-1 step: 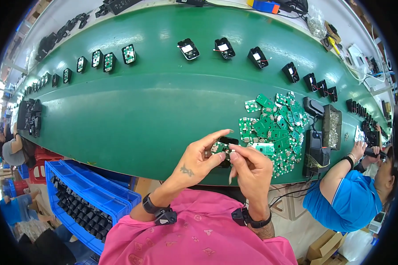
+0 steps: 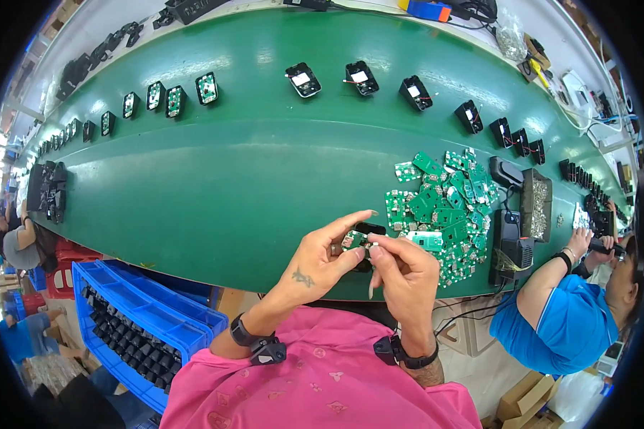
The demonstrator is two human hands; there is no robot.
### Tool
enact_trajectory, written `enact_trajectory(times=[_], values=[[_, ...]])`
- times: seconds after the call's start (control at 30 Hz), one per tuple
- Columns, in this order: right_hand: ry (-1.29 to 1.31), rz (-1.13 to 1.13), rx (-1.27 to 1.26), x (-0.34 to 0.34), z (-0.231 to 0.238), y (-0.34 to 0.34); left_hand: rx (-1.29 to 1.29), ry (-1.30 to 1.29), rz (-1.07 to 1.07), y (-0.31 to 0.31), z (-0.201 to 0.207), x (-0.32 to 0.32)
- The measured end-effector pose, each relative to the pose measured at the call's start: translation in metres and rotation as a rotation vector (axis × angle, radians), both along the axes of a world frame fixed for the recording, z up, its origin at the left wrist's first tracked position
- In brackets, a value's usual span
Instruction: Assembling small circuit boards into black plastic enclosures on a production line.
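Observation:
My left hand (image 2: 323, 261) is closed around a small black plastic case (image 2: 370, 229) and a green circuit board (image 2: 352, 241), its thumb on the board's near edge. At the board's right edge, my right hand (image 2: 408, 272) pinches a small white piece (image 2: 373, 245), which looks like a connector; its exact shape is hidden by the fingertips. Both hands meet over the near edge of the green table. Just right of them spreads a heap of loose green circuit boards (image 2: 451, 214).
Open black cases (image 2: 303, 80) and cases with boards (image 2: 207, 89) line the table's far side. A tray of small metal parts (image 2: 537, 207) and a black device (image 2: 511, 247) stand right. Blue crates (image 2: 150, 318) sit lower left. A co-worker in blue (image 2: 562, 322) works at right.

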State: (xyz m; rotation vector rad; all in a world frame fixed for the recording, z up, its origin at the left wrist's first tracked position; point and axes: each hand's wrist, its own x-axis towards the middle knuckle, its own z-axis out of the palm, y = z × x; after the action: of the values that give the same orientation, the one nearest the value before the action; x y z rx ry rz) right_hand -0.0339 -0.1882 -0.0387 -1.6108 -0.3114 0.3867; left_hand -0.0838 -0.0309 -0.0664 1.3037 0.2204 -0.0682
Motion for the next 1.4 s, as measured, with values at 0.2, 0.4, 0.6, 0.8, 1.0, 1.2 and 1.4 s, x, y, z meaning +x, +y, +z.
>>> enact_trajectory(times=[0.2,0.4,0.6,0.8,1.0,1.2,1.4], values=[[-0.016,-0.033,-0.04,-0.002,-0.005,0.0,0.066,0.012,-0.025,-0.004,0.001,0.0],[-0.235,-0.001,-0.122,-0.002,-0.017,-0.003,0.214,-0.061,0.023,-0.01,-0.012,-0.002],[-0.206,0.007,-0.141,-0.005,-0.014,-0.001,0.137,0.03,-0.053,-0.007,0.0,-0.004],[-0.194,-0.033,-0.086,-0.011,0.002,-0.003,0.334,-0.201,0.084,-0.01,0.015,-0.007],[-0.568,-0.02,-0.348,-0.006,0.011,-0.008,0.509,-0.273,0.155,-0.012,0.023,-0.008],[-0.513,0.125,-0.322,0.005,0.021,-0.01,0.578,-0.361,0.158,-0.008,0.026,-0.007],[-0.397,0.256,-0.37,0.014,0.033,-0.016,0.613,-0.397,0.082,-0.004,0.028,-0.008]])
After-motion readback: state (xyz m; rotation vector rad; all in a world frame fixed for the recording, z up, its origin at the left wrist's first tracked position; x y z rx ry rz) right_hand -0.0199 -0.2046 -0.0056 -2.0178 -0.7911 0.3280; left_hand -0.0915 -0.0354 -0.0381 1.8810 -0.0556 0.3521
